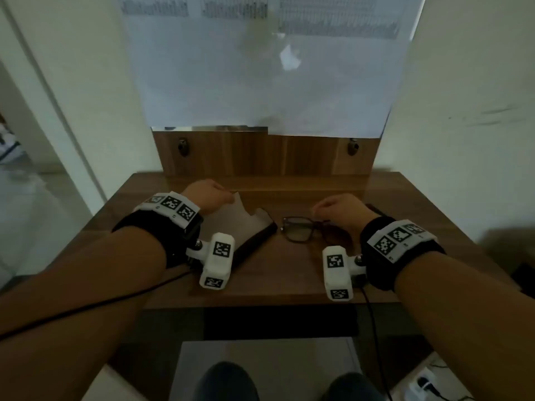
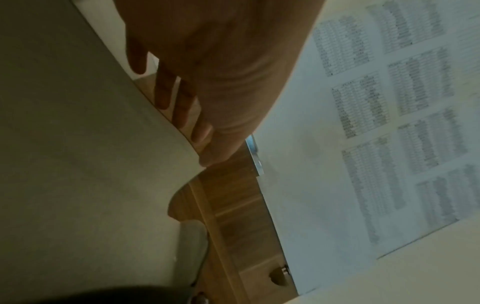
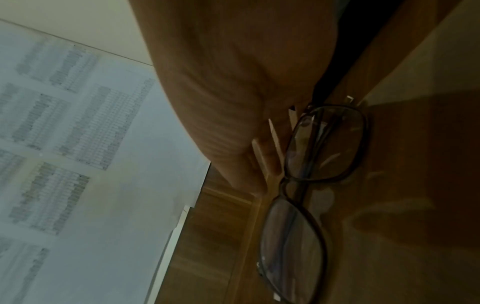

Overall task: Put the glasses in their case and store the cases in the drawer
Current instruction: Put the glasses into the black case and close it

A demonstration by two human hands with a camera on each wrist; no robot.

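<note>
On the wooden desk lies an open glasses case, dark outside with a pale grey lining. My left hand pinches the raised flap's top edge; in the left wrist view the flap fills the left, with fingers behind its edge. Black-framed glasses lie folded just right of the case. My right hand is curled over their right end, and its fingertips sit against the frame of the glasses. The exact hold is partly hidden.
A dark object lies behind my right hand, mostly hidden. A wooden back panel with two knobs rises at the desk's rear, printed sheets above it. A dark recess runs under the front edge. Cables hang from both wrists.
</note>
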